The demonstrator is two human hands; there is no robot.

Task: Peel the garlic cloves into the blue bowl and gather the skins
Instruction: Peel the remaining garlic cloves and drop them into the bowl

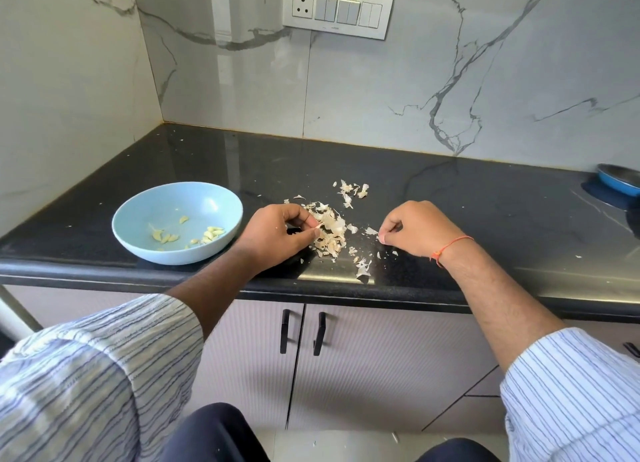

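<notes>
The glossy black stone tabletop (450, 191) carries a shallow pale blue bowl (138, 216) near its front edge on the left. Just right of it lies a loose heap of papery cream garlic skins (330, 235), with scattered flakes nearby. At the far right sits a blue-rimmed metal pan (620, 181).

No text, label, brand or number can be read anywhere. The switch plate (337, 11) on the wall at twelve o'clock bears no legible marking, and the blue bowl (177, 222) at nine o'clock is plain.
</notes>
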